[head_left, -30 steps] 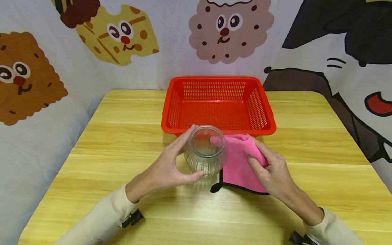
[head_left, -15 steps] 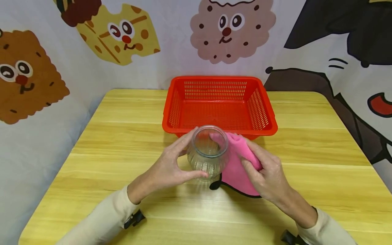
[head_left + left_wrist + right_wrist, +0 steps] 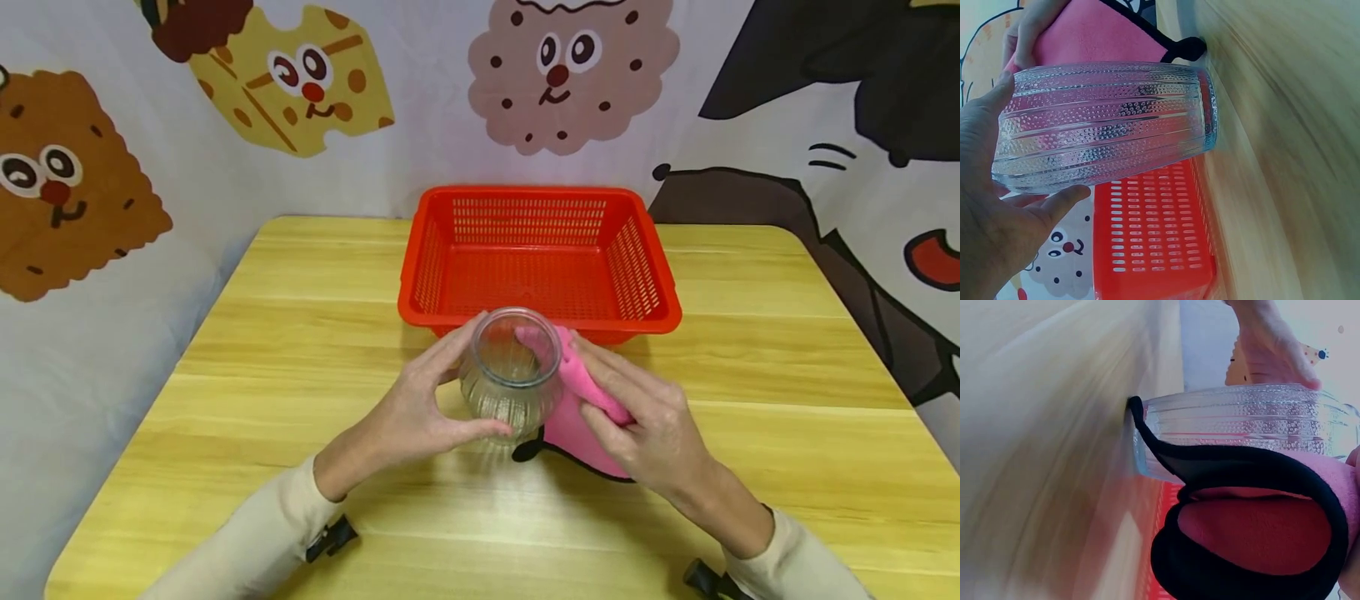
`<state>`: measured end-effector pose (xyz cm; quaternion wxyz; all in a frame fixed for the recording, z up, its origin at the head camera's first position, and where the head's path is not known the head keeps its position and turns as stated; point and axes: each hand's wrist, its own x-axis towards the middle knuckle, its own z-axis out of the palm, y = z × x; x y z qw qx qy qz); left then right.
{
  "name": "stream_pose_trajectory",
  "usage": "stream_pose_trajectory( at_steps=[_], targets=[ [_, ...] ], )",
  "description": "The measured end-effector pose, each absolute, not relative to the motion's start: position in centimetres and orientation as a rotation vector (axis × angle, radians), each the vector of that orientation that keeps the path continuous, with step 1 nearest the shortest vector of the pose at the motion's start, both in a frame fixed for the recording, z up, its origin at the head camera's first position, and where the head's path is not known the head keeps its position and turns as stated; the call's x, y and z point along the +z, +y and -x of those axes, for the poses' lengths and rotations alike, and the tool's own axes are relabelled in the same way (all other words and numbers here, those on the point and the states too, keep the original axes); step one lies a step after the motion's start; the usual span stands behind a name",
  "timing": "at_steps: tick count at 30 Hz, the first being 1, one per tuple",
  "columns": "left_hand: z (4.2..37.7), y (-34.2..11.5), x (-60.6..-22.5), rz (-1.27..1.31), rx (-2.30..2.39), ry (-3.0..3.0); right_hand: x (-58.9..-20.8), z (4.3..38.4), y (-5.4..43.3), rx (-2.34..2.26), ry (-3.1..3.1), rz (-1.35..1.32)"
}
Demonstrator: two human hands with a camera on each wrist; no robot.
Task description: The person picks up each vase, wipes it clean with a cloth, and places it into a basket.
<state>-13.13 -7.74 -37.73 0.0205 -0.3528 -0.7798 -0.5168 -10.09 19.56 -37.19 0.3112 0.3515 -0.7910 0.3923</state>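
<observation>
A clear ribbed glass jar [image 3: 510, 404] stands upright near the middle of the wooden table [image 3: 300, 333]. My left hand [image 3: 408, 412] holds its left side, thumb toward me and fingers around the far side. With my right hand [image 3: 652, 421] I grip a pink cloth [image 3: 566, 429] with black edging, bunched against the jar's right side near the rim. The lower part of the cloth hangs down beside the jar. In the left wrist view, the jar's [image 3: 1104, 125] textured wall shows. The right wrist view has the folded cloth [image 3: 1260, 537] covering part of the jar.
Just behind the jar sits a red plastic basket [image 3: 645, 321] with slotted walls. A white cloth backdrop [image 3: 427, 108] with cartoon prints rises along the table's back and sides.
My right hand has moved left, pressing the bunched cloth closer to the jar. The jar has shifted slightly right in the view, with the left hand still holding it.
</observation>
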Motion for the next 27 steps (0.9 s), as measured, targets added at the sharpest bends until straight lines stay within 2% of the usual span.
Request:
stream_pose_trajectory(
  at_steps=[27],
  targets=[
    [13.2, -7.8, -38.1, 1.098, -1.587, -2.391, -39.4, 9.5, 19.9, 1.055, -1.996, -0.928]
  ],
)
